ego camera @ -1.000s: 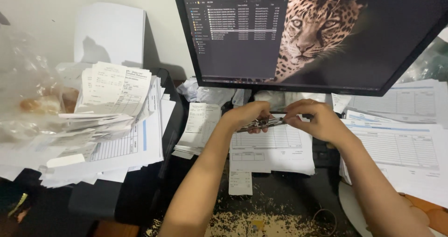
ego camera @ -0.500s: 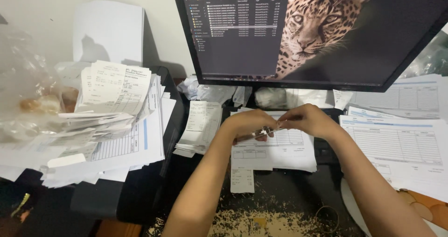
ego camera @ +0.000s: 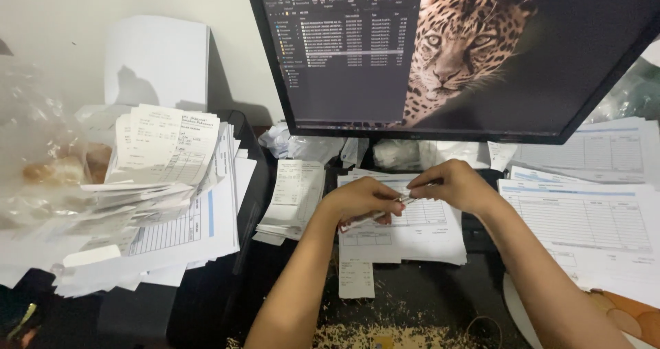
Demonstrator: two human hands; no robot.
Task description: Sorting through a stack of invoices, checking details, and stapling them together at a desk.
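Pinching a small metal stapler (ego camera: 385, 210) between closed fingers, left hand (ego camera: 361, 199) and right hand (ego camera: 454, 184) meet above a printed form (ego camera: 402, 228).

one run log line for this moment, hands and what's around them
left hand: grips small metal tool | right hand: pinches its tip | below: printed form | behind: monitor

Shiny, seemingly metal stapler (ego camera: 385, 210)

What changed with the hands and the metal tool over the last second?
Both hands drifted lower over the printed sheets. The left hand closed further around the metal tool, hiding most of it, while the right hand kept pinching its end. Monitor and paper piles stayed as they were.
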